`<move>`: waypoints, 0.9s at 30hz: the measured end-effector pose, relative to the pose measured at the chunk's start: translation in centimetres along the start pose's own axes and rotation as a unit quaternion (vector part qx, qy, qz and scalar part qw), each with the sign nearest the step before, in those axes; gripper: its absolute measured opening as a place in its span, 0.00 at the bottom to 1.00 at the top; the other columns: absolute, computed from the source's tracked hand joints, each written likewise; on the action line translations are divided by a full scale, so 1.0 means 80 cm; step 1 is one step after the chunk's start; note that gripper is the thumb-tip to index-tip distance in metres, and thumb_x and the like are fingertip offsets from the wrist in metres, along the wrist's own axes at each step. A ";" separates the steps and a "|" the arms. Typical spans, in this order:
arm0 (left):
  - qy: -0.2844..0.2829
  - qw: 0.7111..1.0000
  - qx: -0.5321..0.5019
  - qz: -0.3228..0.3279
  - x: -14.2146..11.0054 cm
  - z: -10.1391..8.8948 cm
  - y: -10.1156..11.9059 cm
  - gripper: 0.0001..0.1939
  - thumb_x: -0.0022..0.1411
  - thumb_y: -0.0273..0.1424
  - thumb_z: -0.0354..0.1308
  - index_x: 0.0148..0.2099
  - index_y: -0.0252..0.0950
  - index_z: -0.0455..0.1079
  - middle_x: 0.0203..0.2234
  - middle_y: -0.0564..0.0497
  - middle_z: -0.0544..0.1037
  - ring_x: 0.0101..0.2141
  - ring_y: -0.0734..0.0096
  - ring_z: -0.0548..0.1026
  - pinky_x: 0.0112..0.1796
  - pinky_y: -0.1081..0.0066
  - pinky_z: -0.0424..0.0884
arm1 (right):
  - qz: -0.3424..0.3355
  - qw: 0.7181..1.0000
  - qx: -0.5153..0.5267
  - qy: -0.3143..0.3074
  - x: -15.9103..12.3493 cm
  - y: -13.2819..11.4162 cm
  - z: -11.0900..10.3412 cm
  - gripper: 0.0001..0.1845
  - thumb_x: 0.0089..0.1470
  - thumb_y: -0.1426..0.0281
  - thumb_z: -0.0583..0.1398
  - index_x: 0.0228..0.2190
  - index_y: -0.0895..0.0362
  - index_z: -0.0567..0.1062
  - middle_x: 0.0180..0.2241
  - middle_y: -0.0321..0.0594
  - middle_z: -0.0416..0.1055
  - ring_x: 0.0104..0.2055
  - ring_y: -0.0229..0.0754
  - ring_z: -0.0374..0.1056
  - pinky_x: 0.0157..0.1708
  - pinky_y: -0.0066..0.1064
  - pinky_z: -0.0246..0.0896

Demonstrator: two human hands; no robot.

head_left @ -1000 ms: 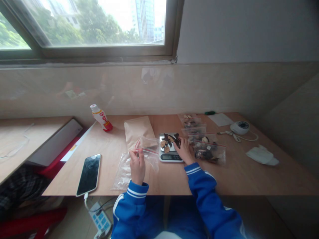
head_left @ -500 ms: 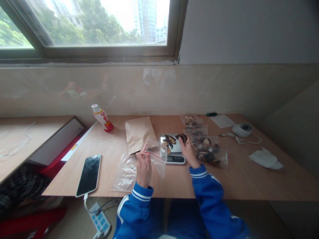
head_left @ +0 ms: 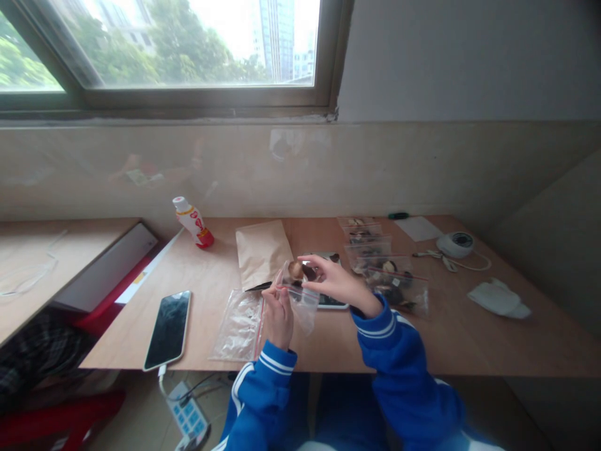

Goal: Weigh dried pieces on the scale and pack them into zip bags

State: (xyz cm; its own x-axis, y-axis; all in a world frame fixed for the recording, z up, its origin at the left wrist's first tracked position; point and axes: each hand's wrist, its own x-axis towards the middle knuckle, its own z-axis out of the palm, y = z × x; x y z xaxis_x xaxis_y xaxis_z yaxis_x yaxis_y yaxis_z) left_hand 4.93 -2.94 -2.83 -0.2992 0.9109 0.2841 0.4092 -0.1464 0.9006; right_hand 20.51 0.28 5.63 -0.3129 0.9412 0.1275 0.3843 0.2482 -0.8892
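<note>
My left hand [head_left: 278,313] pinches the edge of a clear zip bag [head_left: 305,312], whose mouth faces right. At that mouth my right hand [head_left: 331,279] grips dried mushroom pieces [head_left: 297,270], brown with pale undersides, between thumb and fingers. Partly hidden behind my right hand and the bag is a small digital scale [head_left: 334,300] with a shiny plate; a dark piece shows at its far edge. Left of the bag lies a pile of clear zip bags [head_left: 237,329], flat on the table.
Several filled zip bags [head_left: 399,288] lie in a row at the right. A kraft paper bag [head_left: 263,247], a bottle [head_left: 193,222] and a phone [head_left: 168,332] on a cable are at the left. A white camera [head_left: 456,244] and crumpled tissue [head_left: 500,299] are farther right.
My right hand has moved left from over the scale to the bag's mouth, carrying mushroom pieces. My left hand has shifted slightly right with the bag.
</note>
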 end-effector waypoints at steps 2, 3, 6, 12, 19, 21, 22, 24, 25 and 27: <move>0.007 1.000 -0.020 0.005 0.001 0.002 0.002 0.14 0.66 0.42 0.43 0.40 0.37 0.59 0.38 0.37 0.76 0.40 0.54 0.76 0.38 0.55 0.71 | 0.003 0.999 0.048 -0.022 -0.004 0.000 -0.005 0.24 0.51 0.68 0.62 0.51 0.55 0.69 0.45 0.44 0.74 0.42 0.43 0.72 0.42 0.36 0.68; 0.009 1.000 -0.028 0.005 0.001 0.002 0.003 0.14 0.66 0.42 0.43 0.40 0.37 0.59 0.38 0.37 0.75 0.41 0.54 0.76 0.38 0.55 0.71 | 0.005 0.998 0.062 -0.027 -0.006 0.001 -0.007 0.23 0.52 0.67 0.61 0.50 0.55 0.70 0.45 0.44 0.74 0.42 0.44 0.72 0.43 0.37 0.68; 0.023 0.999 -0.033 -0.001 0.001 0.004 0.002 0.15 0.66 0.42 0.42 0.41 0.36 0.59 0.38 0.37 0.74 0.41 0.53 0.76 0.39 0.54 0.71 | -0.016 0.997 0.077 -0.010 -0.009 0.008 -0.013 0.17 0.55 0.64 0.59 0.47 0.55 0.73 0.46 0.43 0.74 0.44 0.44 0.72 0.46 0.37 0.68; 0.069 0.997 -0.023 -0.009 0.000 -0.002 -0.007 0.14 0.66 0.44 0.42 0.38 0.38 0.55 0.33 0.43 0.72 0.34 0.59 0.75 0.35 0.57 0.71 | -0.031 0.983 -0.113 0.139 0.006 0.076 -0.004 0.20 0.58 0.63 0.55 0.51 0.55 0.70 0.53 0.49 0.68 0.56 0.49 0.62 0.56 0.46 0.57; 0.089 0.996 -0.019 -0.019 -0.003 -0.010 -0.009 0.17 0.65 0.47 0.42 0.38 0.38 0.55 0.33 0.46 0.70 0.33 0.64 0.74 0.34 0.63 0.70 | -0.009 0.929 -0.361 0.084 0.012 0.139 0.037 0.27 0.54 0.62 0.59 0.55 0.54 0.67 0.60 0.54 0.56 0.61 0.58 0.52 0.57 0.52 0.50; 0.089 0.996 -0.022 -0.020 -0.004 -0.010 -0.009 0.17 0.65 0.47 0.42 0.38 0.38 0.55 0.33 0.47 0.70 0.33 0.64 0.74 0.34 0.64 0.70 | -0.017 0.921 -0.378 0.095 0.012 0.141 0.035 0.22 0.56 0.63 0.58 0.52 0.54 0.69 0.56 0.52 0.61 0.58 0.56 0.57 0.54 0.49 0.53; 0.087 0.996 -0.024 -0.019 -0.004 -0.010 -0.010 0.17 0.65 0.47 0.42 0.39 0.38 0.55 0.33 0.47 0.70 0.33 0.64 0.74 0.34 0.64 0.70 | -0.019 0.917 -0.386 0.098 0.014 0.141 0.032 0.21 0.56 0.63 0.58 0.51 0.54 0.70 0.54 0.52 0.63 0.55 0.56 0.59 0.53 0.48 0.54; 0.080 0.996 -0.027 -0.014 -0.005 -0.010 -0.010 0.16 0.65 0.46 0.42 0.39 0.38 0.55 0.34 0.46 0.71 0.34 0.64 0.74 0.34 0.64 0.70 | -0.022 0.907 -0.409 0.095 0.017 0.140 0.027 0.19 0.56 0.63 0.58 0.49 0.56 0.71 0.49 0.52 0.67 0.51 0.56 0.62 0.49 0.46 0.56; 0.078 0.997 -0.027 -0.014 -0.005 -0.009 -0.011 0.15 0.66 0.46 0.42 0.39 0.38 0.55 0.34 0.46 0.71 0.34 0.64 0.74 0.34 0.64 0.70 | -0.022 0.902 -0.421 0.092 0.020 0.140 0.025 0.19 0.56 0.63 0.59 0.48 0.57 0.71 0.47 0.52 0.68 0.49 0.56 0.63 0.48 0.46 0.56; 0.075 0.997 -0.025 -0.014 -0.005 -0.009 -0.011 0.14 0.66 0.45 0.43 0.39 0.38 0.55 0.34 0.46 0.71 0.34 0.64 0.74 0.34 0.63 0.70 | -0.020 0.894 -0.439 0.088 0.026 0.140 0.023 0.19 0.56 0.63 0.59 0.46 0.60 0.71 0.43 0.53 0.69 0.47 0.55 0.64 0.46 0.44 0.57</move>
State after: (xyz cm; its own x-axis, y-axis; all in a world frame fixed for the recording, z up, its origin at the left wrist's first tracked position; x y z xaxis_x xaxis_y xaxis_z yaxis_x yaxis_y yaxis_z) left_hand 4.07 -3.43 -3.51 -0.4370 0.8478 0.3005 0.3559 -0.1439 0.9234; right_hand 22.59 4.56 -4.87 -0.2304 0.9296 0.2876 0.9337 0.2944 -0.2038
